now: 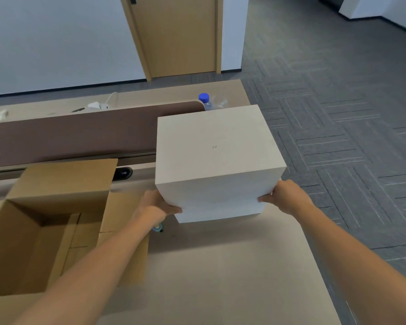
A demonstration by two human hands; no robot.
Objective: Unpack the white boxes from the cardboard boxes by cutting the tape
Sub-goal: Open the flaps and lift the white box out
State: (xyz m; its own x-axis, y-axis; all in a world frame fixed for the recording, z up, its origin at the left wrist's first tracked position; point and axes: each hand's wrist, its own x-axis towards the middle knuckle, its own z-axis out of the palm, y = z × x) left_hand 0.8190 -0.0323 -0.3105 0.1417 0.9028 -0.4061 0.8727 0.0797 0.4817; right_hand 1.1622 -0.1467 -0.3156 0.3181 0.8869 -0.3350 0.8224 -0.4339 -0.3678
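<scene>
The plain, blocky white box (216, 156) is already out of its carton and held between both hands, out in front of the person. The left hand (157, 202) clasps its lower near-left corner with the thumb lying across the near face. The right hand (284, 195) clasps the lower near-right corner the same way. Whether its base bears on the surface or hangs just above it, I cannot tell.

It sits upright, broad top face up and near face towards the person, turned slightly so the right near corner sits farther off. The top looks about as deep as it is wide, so no long axis stands out. A small mark at its centre is unreadable.

Just left of the left hand stands the open brown corrugated cardboard box (63, 181), flaps raised, its visible interior holding nothing. So the tape-cutting and lifting look done for this carton. Setting the box down remains, and no other sealed carton is in view.

Below the left wrist lies a small teal object (157, 228), unidentifiable, on the beige table (220, 277). Beyond the grip, a clear blue-capped bottle (205, 102) peeks over the box's far edge.
</scene>
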